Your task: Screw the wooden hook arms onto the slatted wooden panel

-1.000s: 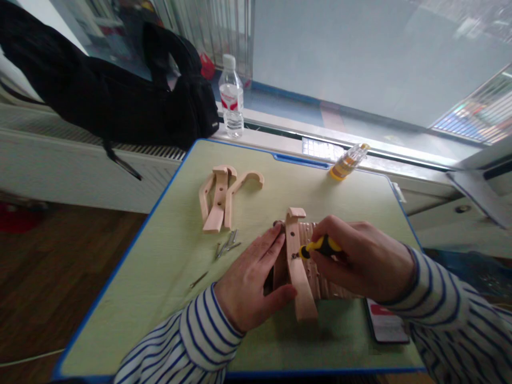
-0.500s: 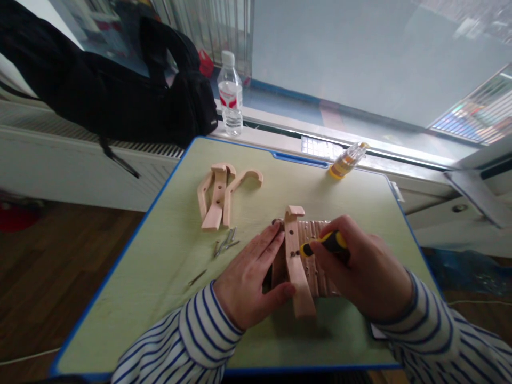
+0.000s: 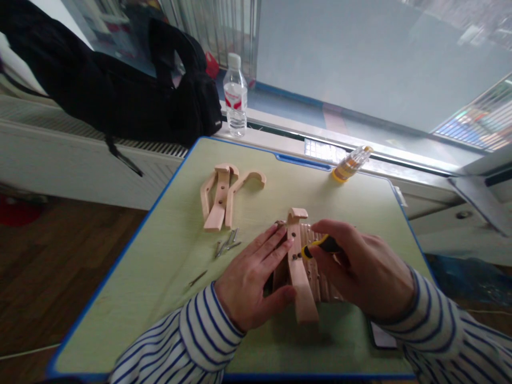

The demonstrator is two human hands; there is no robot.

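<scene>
On pale-green tabletop (image 3: 120,309), right hand (image 3: 364,272) grips yellow-black screwdriver (image 3: 307,252), tip blurred, probably screwing; half-open left hand (image 3: 254,280) braces pale wooden hook (image 3: 303,285); keep square.

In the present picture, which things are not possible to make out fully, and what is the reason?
All in the head view:
Screwdriver handle: mostly hidden inside the right hand.
Ribbed wooden piece: partly covered by the wooden hook and right hand.
Flat dark-edged object: mostly behind the striped right sleeve.
Bottle label: small print, too blurred.
Black bag: cut off by the left edge.
</scene>
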